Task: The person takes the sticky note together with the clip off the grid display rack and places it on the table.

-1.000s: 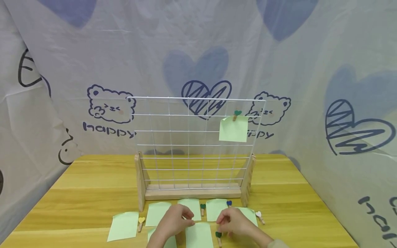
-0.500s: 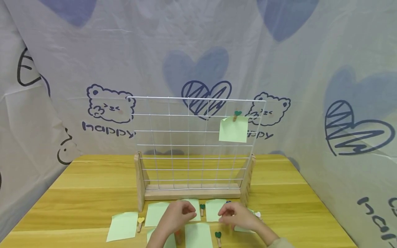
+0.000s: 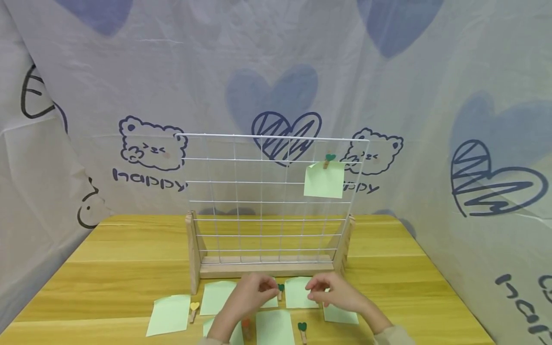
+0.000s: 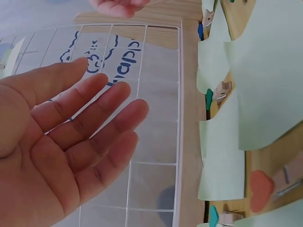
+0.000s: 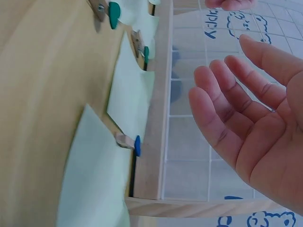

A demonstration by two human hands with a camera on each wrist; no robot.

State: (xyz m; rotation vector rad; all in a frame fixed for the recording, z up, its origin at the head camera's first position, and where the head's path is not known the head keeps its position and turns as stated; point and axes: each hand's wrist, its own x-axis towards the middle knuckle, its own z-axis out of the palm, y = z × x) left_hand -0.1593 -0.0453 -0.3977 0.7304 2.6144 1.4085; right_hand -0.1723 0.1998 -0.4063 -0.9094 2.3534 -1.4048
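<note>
In the head view my left hand (image 3: 252, 294) hovers over the pale green paper notes, fingers loosely bent and holding nothing. My right hand (image 3: 336, 291) hangs likewise above the right-hand note (image 3: 340, 314), partly covering it. Both wrist views show bare palms with relaxed fingers. Between the hands lie a green-heart clothespin (image 3: 281, 291) and another note (image 3: 298, 293). Nearer the front are a red-heart clothespin (image 4: 262, 190), a middle note (image 3: 275, 328) and a second green-heart clothespin (image 3: 303, 330). A blue-heart clothespin (image 5: 137, 145) shows in the right wrist view.
A white wire grid (image 3: 260, 201) on a wooden stand (image 3: 267, 269) rises behind the notes. One note (image 3: 324, 181) hangs at its upper right from a green-heart clothespin (image 3: 329, 158). Left of the hands lie a note (image 3: 169, 315) and a yellow-heart clothespin (image 3: 194, 310) on the wooden table (image 3: 129, 261).
My right hand has lifted away from the front green-heart clothespin, drifting up and right, and now hides the white-heart one. The left hand shifted slightly, and the red-heart clothespin came into sight.
</note>
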